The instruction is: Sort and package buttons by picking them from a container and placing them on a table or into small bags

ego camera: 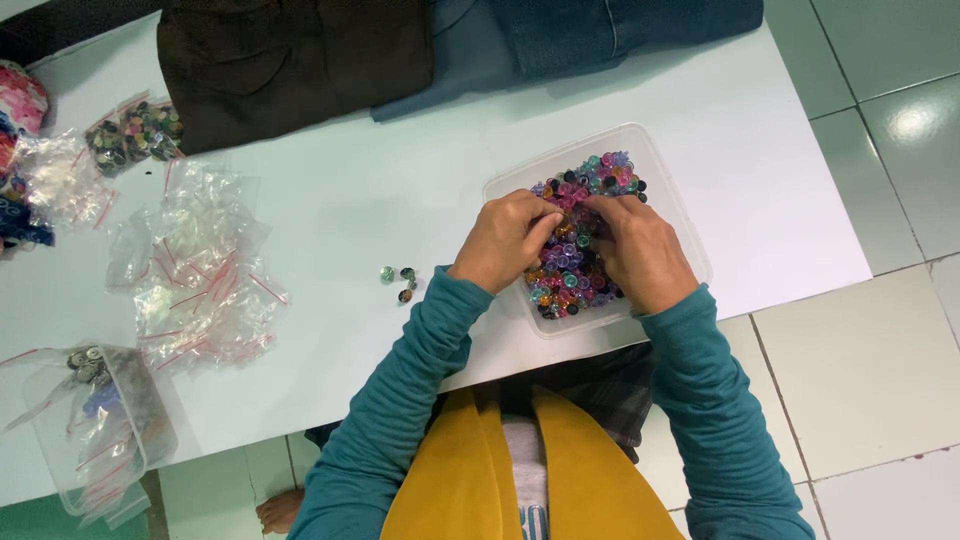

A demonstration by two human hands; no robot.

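A clear plastic tub [660, 170] sits on the white table and is full of small colourful buttons [572, 270]. Both hands are inside it. My left hand [505, 240] rests at the tub's left side with fingers curled into the buttons. My right hand [640, 250] lies over the buttons on the right, fingertips meeting the left hand's near the middle. Whether either hand pinches a button is hidden by the fingers. Three loose buttons [399, 279] lie on the table just left of the tub.
A heap of small empty zip bags [200, 275] lies to the left. A bag of buttons [135, 135] sits at the back left, another tub with bags [100, 420] at the front left. Dark brown [290, 60] and blue garments [600, 30] lie at the far edge.
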